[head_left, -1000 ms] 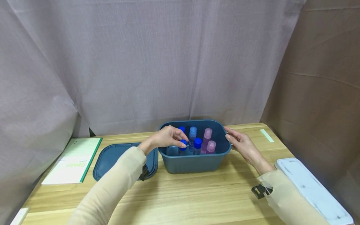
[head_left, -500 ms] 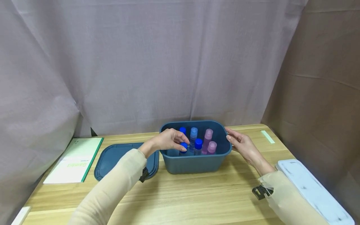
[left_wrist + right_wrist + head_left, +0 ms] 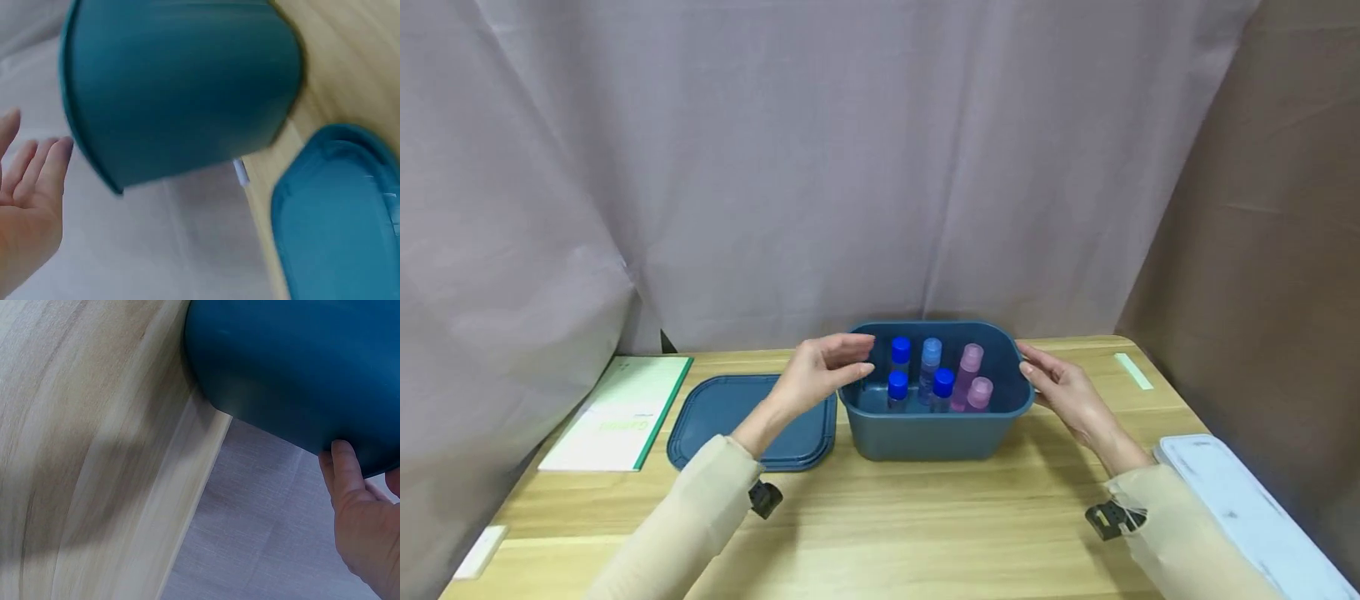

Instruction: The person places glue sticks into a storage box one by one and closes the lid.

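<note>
Left hand loose-fingered, empty, beside dark teal plastic bin; right hand flat against right wall. Steady bin; bottles upright.

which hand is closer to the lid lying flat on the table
Left. The left hand hovers open just above the lid's right end, beside the bin. The right hand rests on the bin's far right end, with the whole bin between it and the lid.
</note>
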